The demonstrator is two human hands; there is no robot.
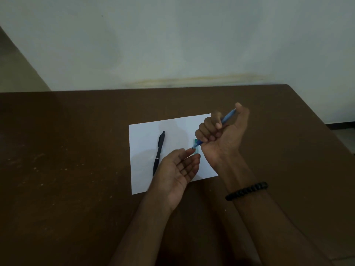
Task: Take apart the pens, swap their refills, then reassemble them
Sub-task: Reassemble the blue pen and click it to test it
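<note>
A blue pen (227,116) is gripped in my right hand (224,135), fist closed around its barrel, thumb near the top end, tip pointing down-left. My left hand (176,169) is palm up below it, and its thumb and forefinger pinch the blue pen's tip (193,147). A black pen (159,153) lies whole on the white paper (146,135), left of my hands. A small greenish piece (197,150) shows on the paper behind the blue tip; what it is stays unclear.
The paper lies on a brown table (76,150) whose far edge meets a pale wall (172,45). The table's right edge runs diagonally at the right. A black bead bracelet (246,190) circles my right wrist.
</note>
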